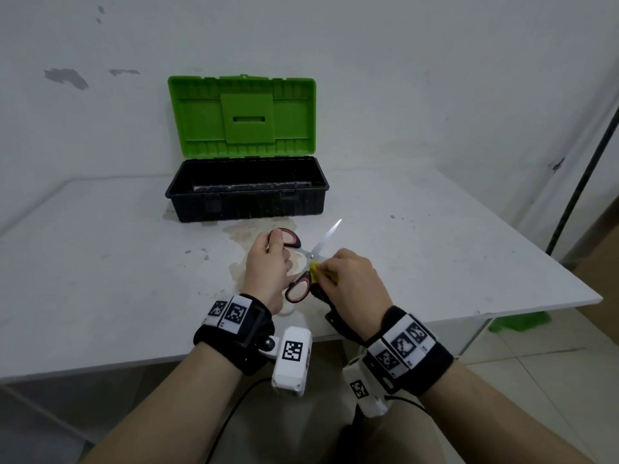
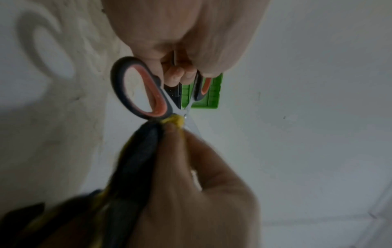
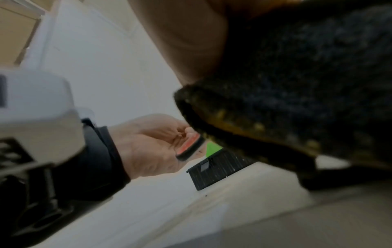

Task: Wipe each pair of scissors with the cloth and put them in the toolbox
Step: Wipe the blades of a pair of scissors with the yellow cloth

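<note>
A pair of scissors (image 1: 310,254) with black-and-red handles is held spread apart above the table, one blade (image 1: 330,234) pointing up and to the right. My left hand (image 1: 268,272) grips the far handle loop (image 2: 200,87); the near loop (image 2: 140,89) hangs free. My right hand (image 1: 351,279) pinches a yellow-and-dark cloth (image 1: 316,271) against the scissors at the pivot (image 2: 176,121). The cloth (image 3: 297,83) fills the right wrist view, with the left hand (image 3: 152,144) beyond it. The toolbox (image 1: 246,192), black with a raised green lid (image 1: 243,115), stands behind my hands.
The white table (image 1: 435,262) carries a stained patch (image 1: 241,236) in front of the toolbox. Its right edge drops to a tiled floor, where a green object (image 1: 519,321) lies. A dark pole (image 1: 582,182) leans at the far right. A wall rises behind the toolbox.
</note>
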Demonstrator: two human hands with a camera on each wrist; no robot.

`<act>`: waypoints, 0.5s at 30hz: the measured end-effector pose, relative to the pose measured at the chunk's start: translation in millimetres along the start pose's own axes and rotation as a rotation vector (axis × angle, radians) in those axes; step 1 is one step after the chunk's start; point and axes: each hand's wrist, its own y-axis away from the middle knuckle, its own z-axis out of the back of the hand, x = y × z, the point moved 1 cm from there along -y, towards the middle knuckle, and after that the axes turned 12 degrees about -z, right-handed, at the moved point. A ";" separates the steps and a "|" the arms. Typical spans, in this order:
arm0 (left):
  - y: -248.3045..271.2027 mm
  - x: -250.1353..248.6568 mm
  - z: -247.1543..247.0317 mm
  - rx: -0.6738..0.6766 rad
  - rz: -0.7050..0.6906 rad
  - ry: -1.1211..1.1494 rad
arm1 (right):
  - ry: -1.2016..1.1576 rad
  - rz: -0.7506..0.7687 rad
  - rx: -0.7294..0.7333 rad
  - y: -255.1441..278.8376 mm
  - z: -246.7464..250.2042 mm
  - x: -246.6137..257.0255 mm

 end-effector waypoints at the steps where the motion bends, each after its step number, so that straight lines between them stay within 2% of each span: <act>1: -1.7 -0.7 3.0 -0.011 0.001 0.000 | 0.002 -0.010 0.018 1.0 0.5 -3.2; 6: -2.9 1.5 2.8 -0.001 -0.014 -0.029 | -0.103 0.098 -0.149 -0.5 8.9 7.2; 11: 1.5 2.3 -5.4 0.055 -0.018 -0.021 | 0.053 0.038 -0.088 -8.7 1.6 9.8; 15: -3.7 5.2 5.0 -0.007 0.006 -0.015 | 0.102 -0.049 -0.068 -20.9 9.6 -5.6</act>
